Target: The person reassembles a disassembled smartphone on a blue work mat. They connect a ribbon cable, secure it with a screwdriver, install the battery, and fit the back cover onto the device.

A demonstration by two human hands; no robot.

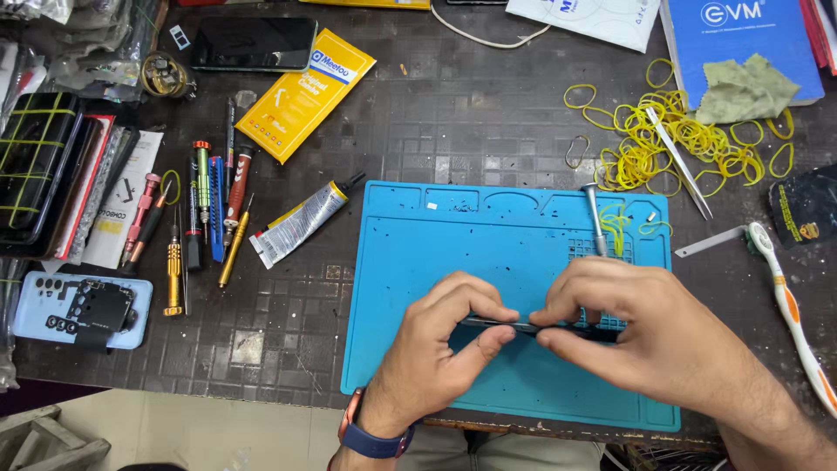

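Both hands pinching a thin dark slab edge-on

Left hand [440,340] and right hand [632,327] each clamp fingertips on the thin dark flat device [523,326], held just above the blue silicone work mat [488,244]. Looks like it's in one piece, no gap showing, silver screwdriver [595,218] untouched.

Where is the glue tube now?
In the head view, the glue tube lies on the dark table, between the screwdrivers and the blue mat.

You have a turquoise-blue repair mat [418,262] on a dark, square-gridded surface [462,113]. Beside the mat lie bright yellow rubber bands [649,144], a yellow packet [305,92], a silver glue tube [301,225] with a black cap, a white-and-orange toothbrush [789,305] and a pale blue phone case [35,310].
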